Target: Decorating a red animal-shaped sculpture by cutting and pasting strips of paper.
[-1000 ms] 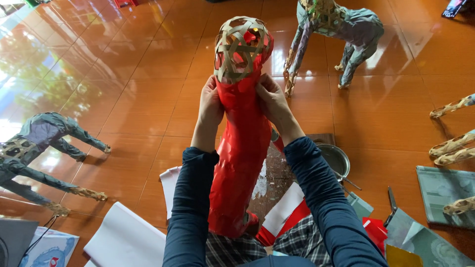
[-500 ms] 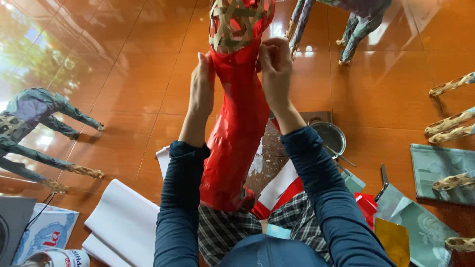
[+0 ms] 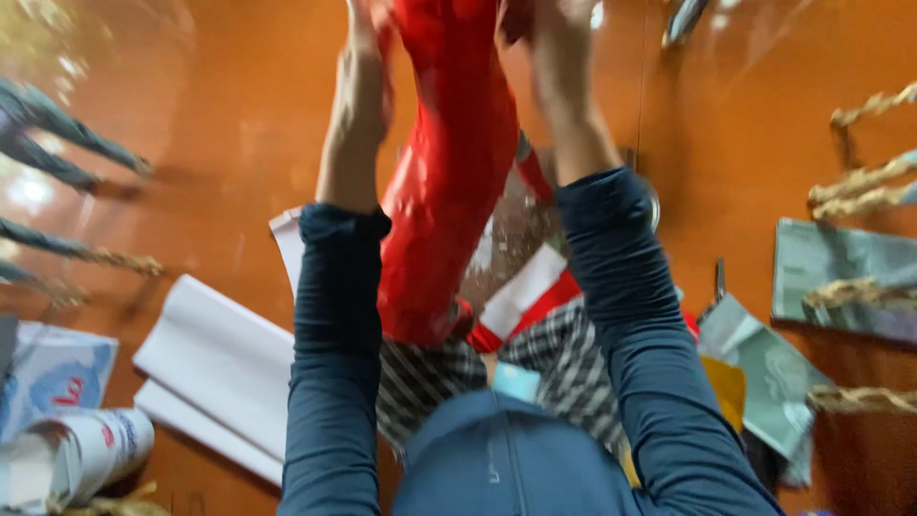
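Note:
A tall figure wrapped in glossy red paper [image 3: 449, 182] stands upright between my forearms, its base on my lap above checked cloth [image 3: 564, 354]. My left hand [image 3: 368, 67] presses the figure's left side near the top edge of the view. My right hand [image 3: 559, 53] grips its right side at about the same height. The figure's head is out of the frame. Both sleeves are dark blue. The picture is blurred by motion.
White paper sheets [image 3: 215, 368] lie on the orange tiled floor [image 3: 239, 124] at lower left, beside a paper roll [image 3: 81, 454]. Legs of wrapped figures [image 3: 76, 158] stand at left. Rope-wound limbs [image 3: 860, 182] and printed sheets [image 3: 841, 277] lie at right.
The view has tilted down and closer, so the figure's masked head has left the frame. Both hands stay on the figure's upper sides.

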